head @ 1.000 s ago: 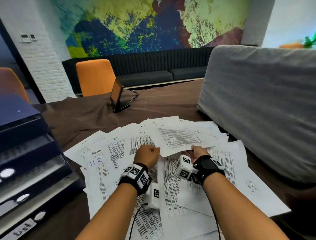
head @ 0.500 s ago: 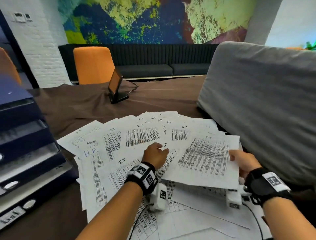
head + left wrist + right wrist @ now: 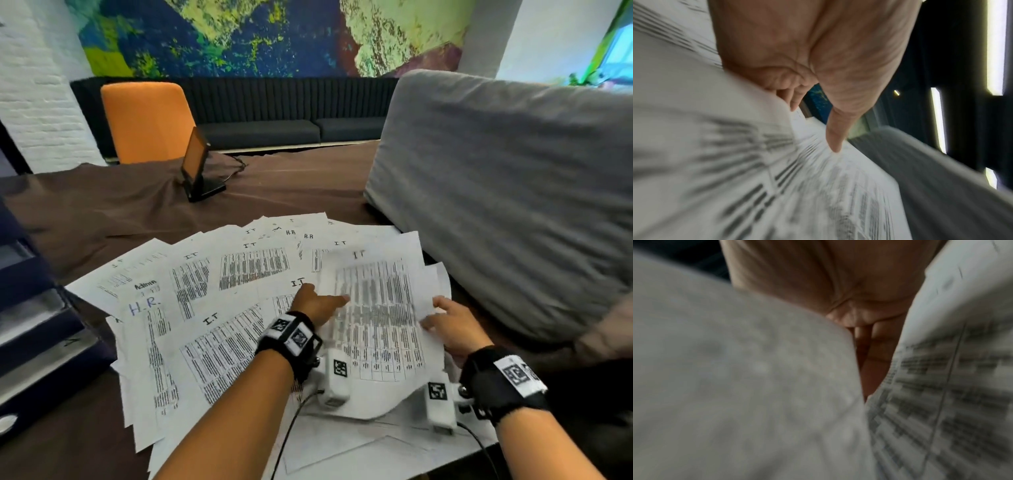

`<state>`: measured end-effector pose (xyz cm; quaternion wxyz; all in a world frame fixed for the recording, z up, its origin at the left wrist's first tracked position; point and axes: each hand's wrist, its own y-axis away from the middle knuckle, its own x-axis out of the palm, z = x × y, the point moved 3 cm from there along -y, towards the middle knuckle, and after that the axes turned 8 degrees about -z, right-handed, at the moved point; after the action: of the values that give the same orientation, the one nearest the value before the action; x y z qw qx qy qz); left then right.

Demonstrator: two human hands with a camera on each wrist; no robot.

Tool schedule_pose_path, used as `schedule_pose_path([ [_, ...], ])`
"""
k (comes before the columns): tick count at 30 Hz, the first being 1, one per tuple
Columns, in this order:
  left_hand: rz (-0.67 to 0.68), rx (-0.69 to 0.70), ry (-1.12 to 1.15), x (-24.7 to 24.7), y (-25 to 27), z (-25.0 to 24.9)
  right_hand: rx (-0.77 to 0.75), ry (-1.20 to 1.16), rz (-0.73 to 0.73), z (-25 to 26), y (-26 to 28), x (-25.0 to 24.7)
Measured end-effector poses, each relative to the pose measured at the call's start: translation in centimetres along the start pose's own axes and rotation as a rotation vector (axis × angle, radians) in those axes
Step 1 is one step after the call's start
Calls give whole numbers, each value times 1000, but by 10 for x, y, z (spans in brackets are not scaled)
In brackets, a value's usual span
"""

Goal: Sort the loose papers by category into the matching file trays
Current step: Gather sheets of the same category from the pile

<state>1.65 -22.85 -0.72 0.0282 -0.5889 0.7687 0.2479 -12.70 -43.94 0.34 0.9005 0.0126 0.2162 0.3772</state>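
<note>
Loose printed papers [image 3: 212, 274] lie fanned over the brown table, with handwritten headings such as "IT", "H.R." and "Admin". Both hands hold one "IT" sheet [image 3: 376, 325] just above the pile. My left hand [image 3: 317, 305] pinches its left edge, thumb on top and fingers hidden beneath. My right hand [image 3: 448, 325] grips its right edge. In the left wrist view the thumb of the left hand [image 3: 807, 56] lies on the blurred sheet [image 3: 818, 186]. In the right wrist view the fingers of the right hand [image 3: 838, 280] sit between sheets [image 3: 941, 386]. Dark blue stacked file trays [image 3: 37, 329] stand at the far left.
A large grey cushion [image 3: 513, 205] leans close along the right side of the papers. A small tablet on a stand [image 3: 198, 164] sits further back on the table [image 3: 102, 212]. An orange chair [image 3: 147, 120] and a dark bench stand behind it.
My right hand has brought the "IT" sheet back from the right toward the middle. My left hand, which rested on the pile half a second ago, now pinches the sheet's left edge.
</note>
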Motion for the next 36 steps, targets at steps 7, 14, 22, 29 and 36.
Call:
schedule_pose_path([
  [7, 251, -175, 452, -85, 17, 37, -13, -262, 263, 34, 25, 47],
  [14, 50, -95, 328, -138, 41, 71, -126, -108, 289, 47, 36, 110],
  [22, -96, -93, 195, -162, 45, 98, -55, 734, -153, 10, 7, 30],
  [29, -25, -59, 196, -139, 50, 86, 94, 710, -164, -16, -16, -2],
  [36, -6, -66, 196, -130, 51, 88, 125, 653, -141, -15, -12, -2],
])
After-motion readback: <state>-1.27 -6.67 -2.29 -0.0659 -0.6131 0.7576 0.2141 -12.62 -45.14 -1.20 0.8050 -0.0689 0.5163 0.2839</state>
